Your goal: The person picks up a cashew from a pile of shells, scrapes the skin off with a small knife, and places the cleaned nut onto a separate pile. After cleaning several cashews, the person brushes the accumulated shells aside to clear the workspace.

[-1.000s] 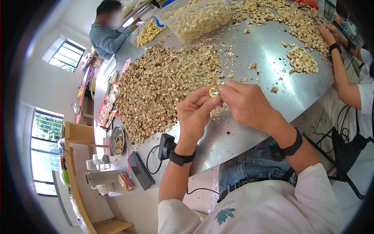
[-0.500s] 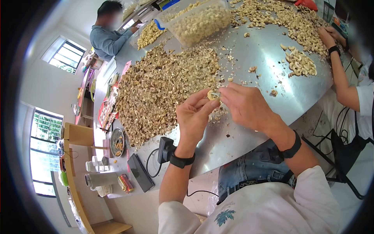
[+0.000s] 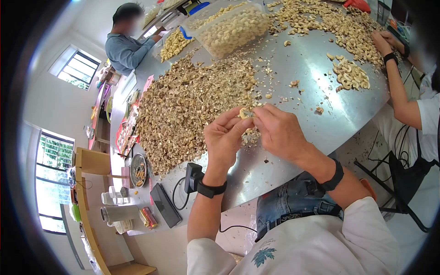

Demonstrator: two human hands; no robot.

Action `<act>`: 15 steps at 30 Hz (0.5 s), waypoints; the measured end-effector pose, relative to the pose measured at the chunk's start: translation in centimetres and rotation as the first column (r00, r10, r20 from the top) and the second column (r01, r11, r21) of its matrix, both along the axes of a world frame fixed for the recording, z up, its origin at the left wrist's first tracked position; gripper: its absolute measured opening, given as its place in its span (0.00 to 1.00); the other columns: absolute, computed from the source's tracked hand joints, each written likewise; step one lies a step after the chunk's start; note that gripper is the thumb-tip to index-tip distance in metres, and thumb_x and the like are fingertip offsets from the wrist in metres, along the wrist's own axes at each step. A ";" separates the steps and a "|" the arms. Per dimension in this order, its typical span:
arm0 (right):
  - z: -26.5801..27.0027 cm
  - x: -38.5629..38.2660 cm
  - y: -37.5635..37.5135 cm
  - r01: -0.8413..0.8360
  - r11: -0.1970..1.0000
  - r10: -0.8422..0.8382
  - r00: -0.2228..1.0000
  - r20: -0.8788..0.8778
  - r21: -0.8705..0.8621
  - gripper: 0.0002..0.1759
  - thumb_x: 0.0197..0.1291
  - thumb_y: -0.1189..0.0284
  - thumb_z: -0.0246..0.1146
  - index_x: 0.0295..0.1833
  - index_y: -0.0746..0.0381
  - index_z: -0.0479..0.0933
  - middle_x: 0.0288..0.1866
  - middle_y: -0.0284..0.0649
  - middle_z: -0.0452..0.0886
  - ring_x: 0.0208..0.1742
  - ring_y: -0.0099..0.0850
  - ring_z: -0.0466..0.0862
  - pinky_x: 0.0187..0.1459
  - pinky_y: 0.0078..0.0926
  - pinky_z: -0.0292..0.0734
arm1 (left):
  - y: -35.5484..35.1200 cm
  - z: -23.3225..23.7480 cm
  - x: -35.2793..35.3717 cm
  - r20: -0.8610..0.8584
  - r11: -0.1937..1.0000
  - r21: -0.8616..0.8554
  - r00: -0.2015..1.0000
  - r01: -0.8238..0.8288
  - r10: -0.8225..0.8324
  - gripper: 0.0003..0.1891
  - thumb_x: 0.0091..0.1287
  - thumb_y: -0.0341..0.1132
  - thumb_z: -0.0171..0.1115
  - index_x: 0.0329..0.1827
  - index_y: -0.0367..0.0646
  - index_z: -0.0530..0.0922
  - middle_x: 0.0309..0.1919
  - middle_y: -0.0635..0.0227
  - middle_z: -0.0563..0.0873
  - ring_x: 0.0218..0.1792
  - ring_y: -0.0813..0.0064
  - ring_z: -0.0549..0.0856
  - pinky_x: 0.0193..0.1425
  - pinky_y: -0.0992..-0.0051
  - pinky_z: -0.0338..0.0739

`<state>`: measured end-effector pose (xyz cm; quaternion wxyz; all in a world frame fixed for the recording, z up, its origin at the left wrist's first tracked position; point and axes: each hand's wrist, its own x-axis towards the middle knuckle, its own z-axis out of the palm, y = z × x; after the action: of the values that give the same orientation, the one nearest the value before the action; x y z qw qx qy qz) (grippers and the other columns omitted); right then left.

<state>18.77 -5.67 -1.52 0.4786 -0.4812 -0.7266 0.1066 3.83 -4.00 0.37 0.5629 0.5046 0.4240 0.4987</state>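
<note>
Head view: the left hand (image 3: pixel 223 137) pinches a cashew (image 3: pixel 244 112) at its fingertips, held up just above the counter (image 3: pixel 311 59). The right hand (image 3: pixel 278 132) is closed on the same nut from 3 o'clock; whether it also holds a small blade is too fine to tell. The nut looks light, hard and brittle, likely to snap along its curve, so it is best gripped across its flat sides. The shell heap (image 3: pixel 192 101) crowds in at 10 o'clock, with a tub of kernels (image 3: pixel 233 28) at 12. A small kernel pile (image 3: pixel 350 75) and a co-worker's hand (image 3: pixel 382 42) lie at 2. There is bare steel between 1 and 3, and the counter edge runs close at 6.
</note>
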 end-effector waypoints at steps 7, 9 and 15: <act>0.2 0.6 1.0 0.121 0.989 -0.122 0.993 0.004 0.088 0.04 0.54 0.75 0.58 0.34 0.63 0.70 0.28 0.43 0.73 0.28 0.44 0.78 0.27 0.38 0.74 | -0.3 -0.3 0.0 -0.053 1.000 -0.025 0.999 -0.003 0.002 0.16 0.58 0.23 0.65 0.50 0.32 0.78 0.29 0.66 0.86 0.17 0.93 0.71 0.15 0.91 0.58; 0.4 0.9 0.8 0.084 0.994 -0.081 0.996 -0.042 0.077 0.05 0.56 0.75 0.57 0.36 0.64 0.71 0.28 0.44 0.73 0.28 0.45 0.78 0.28 0.38 0.74 | -0.3 0.0 0.1 -0.056 1.000 -0.020 0.998 0.000 -0.001 0.15 0.59 0.24 0.64 0.49 0.33 0.79 0.29 0.68 0.86 0.17 0.93 0.71 0.15 0.91 0.57; 1.5 2.2 0.9 -0.027 0.997 0.035 0.993 -0.110 0.072 0.09 0.60 0.72 0.56 0.43 0.66 0.74 0.31 0.46 0.75 0.31 0.48 0.78 0.29 0.40 0.74 | -0.4 0.5 0.1 0.081 1.000 -0.017 0.997 0.005 -0.003 0.15 0.63 0.25 0.60 0.52 0.33 0.77 0.28 0.63 0.85 0.12 0.92 0.67 0.12 0.90 0.55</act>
<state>21.00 -4.76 -0.04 0.5331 -0.4461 -0.7096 0.1150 3.98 -4.37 0.84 0.5849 0.4800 0.4040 0.5141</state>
